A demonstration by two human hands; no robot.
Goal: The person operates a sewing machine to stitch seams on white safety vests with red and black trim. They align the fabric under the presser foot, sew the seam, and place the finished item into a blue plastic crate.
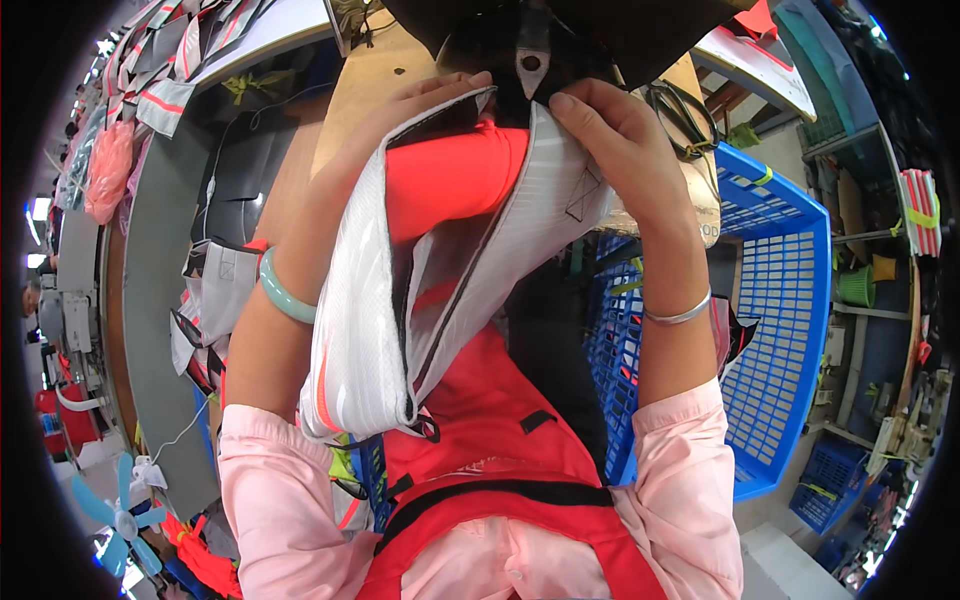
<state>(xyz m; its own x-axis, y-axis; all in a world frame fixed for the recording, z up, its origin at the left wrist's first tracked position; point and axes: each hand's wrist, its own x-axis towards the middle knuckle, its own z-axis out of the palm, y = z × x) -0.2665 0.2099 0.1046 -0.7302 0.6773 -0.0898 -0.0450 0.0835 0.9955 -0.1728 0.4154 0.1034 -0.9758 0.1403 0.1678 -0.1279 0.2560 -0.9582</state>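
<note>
Ctr frame: silver-grey fabric pc (516, 235) w/ black trim & red inner layer. L hand (422, 99), upper ctr, grips one edge, fingers partly hidden; R hand (622, 128) pinches opp. edge. Black machine part (645, 30) cut off at top; pc's inner folds unclear.

We hold: dark-edged pale grey fabric piece (345, 300) | red fabric (450, 175) between its sides | top spread apart | lower end hanging

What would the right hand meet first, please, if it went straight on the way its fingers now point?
Probably the silver-coloured, pointed metal plate with a round hole, just past the fingertips of the right hand in the picture, though depth is unclear.
</note>
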